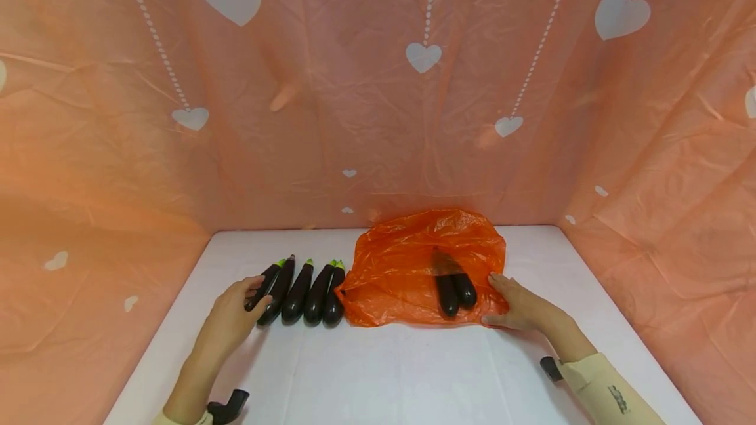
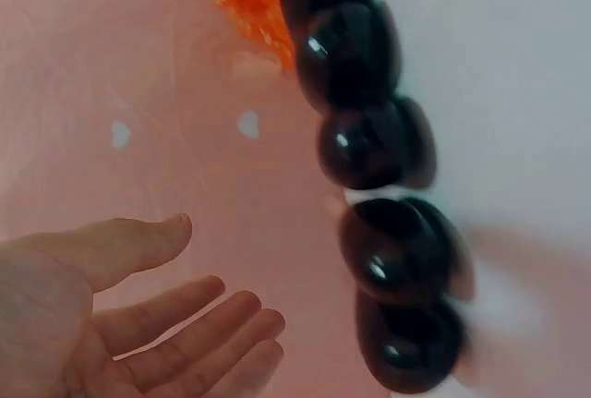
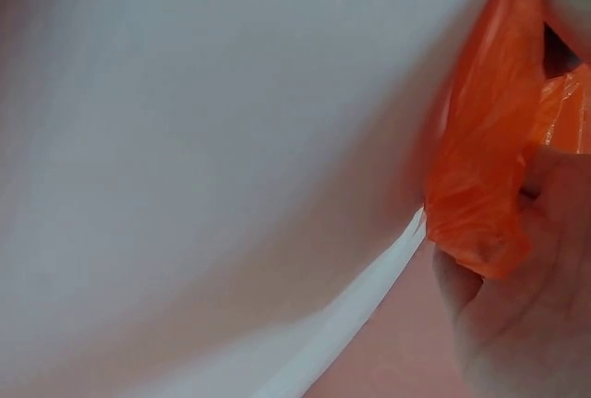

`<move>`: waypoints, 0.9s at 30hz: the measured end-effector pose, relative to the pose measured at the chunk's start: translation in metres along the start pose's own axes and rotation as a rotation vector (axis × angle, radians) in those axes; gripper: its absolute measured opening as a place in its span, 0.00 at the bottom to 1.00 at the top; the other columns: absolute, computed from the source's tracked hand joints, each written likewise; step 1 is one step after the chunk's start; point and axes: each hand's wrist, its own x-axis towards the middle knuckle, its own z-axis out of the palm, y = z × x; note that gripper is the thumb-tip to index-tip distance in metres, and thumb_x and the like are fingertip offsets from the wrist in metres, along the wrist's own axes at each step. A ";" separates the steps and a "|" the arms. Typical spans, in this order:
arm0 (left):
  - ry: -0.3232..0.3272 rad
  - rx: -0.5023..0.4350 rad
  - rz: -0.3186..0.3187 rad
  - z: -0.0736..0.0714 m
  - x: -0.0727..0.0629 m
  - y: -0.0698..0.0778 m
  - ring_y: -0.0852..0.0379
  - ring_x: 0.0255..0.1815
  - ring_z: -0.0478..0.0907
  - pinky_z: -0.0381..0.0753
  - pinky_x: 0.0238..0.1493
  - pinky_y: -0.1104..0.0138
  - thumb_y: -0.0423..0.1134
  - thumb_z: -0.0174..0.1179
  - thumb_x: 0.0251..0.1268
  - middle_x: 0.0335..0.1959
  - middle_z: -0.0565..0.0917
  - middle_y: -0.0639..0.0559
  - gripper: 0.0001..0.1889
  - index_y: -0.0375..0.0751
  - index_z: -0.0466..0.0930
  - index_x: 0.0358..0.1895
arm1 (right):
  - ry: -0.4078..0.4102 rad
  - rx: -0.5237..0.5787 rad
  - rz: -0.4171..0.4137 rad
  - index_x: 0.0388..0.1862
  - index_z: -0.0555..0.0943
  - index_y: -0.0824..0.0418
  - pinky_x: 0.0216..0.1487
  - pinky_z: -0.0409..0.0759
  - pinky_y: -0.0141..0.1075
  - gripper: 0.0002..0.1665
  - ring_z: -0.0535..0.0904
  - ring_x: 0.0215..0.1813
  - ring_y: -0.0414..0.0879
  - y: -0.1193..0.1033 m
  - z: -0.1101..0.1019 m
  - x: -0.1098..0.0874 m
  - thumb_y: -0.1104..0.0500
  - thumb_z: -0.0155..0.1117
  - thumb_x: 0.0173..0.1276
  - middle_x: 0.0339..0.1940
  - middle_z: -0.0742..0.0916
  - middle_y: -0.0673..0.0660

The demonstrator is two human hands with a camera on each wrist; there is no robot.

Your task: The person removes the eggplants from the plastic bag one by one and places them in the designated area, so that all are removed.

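Several dark eggplants [image 1: 298,294] with green stem ends lie side by side at the left of the table. My left hand [image 1: 233,310] is over the leftmost eggplants; in the left wrist view, its fingers are extended and a gap separates them from the row of eggplants [image 2: 355,56]. To the right, an orange plastic bag [image 1: 390,274] is spread on the table. Two eggplants [image 1: 449,295] lie in it, their far ends under the translucent film. At the bag's right edge, my right hand [image 1: 522,303] holds the plastic [image 3: 485,158] between thumb and fingers.
A white cloth covers the table [image 1: 378,372]. Orange-pink sheets with pale hearts [image 1: 354,110] enclose its back and sides. A black device [image 1: 227,406] is by the left wrist, and another black device [image 1: 550,368] by the right.
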 end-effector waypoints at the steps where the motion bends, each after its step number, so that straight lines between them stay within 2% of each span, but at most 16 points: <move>1: -0.002 -0.007 0.006 0.001 0.000 0.003 0.28 0.66 0.78 0.77 0.65 0.36 0.40 0.64 0.79 0.65 0.79 0.24 0.28 0.25 0.73 0.72 | 0.002 0.001 0.000 0.83 0.60 0.75 0.79 0.57 0.72 0.64 0.56 0.82 0.80 0.000 0.000 0.000 0.35 0.76 0.67 0.83 0.64 0.77; 10: -0.030 -0.025 0.070 0.018 0.002 0.028 0.32 0.66 0.80 0.78 0.66 0.38 0.41 0.66 0.78 0.66 0.81 0.30 0.27 0.29 0.75 0.72 | 0.000 0.000 -0.002 0.83 0.60 0.75 0.80 0.56 0.71 0.63 0.56 0.82 0.80 0.001 0.001 0.001 0.35 0.76 0.67 0.83 0.64 0.76; 18: -0.041 -0.030 0.127 0.034 0.007 0.051 0.36 0.62 0.82 0.81 0.64 0.41 0.39 0.68 0.76 0.65 0.83 0.34 0.26 0.32 0.78 0.71 | 0.002 0.003 0.001 0.83 0.61 0.75 0.79 0.56 0.71 0.63 0.55 0.81 0.81 0.001 0.003 0.001 0.36 0.76 0.67 0.83 0.65 0.76; 27: -0.079 -0.046 0.156 0.060 0.010 0.076 0.41 0.60 0.84 0.85 0.62 0.46 0.38 0.71 0.73 0.62 0.85 0.39 0.25 0.36 0.81 0.69 | 0.010 -0.020 -0.009 0.83 0.61 0.75 0.79 0.57 0.71 0.63 0.56 0.81 0.81 0.000 0.002 0.000 0.35 0.76 0.67 0.83 0.65 0.77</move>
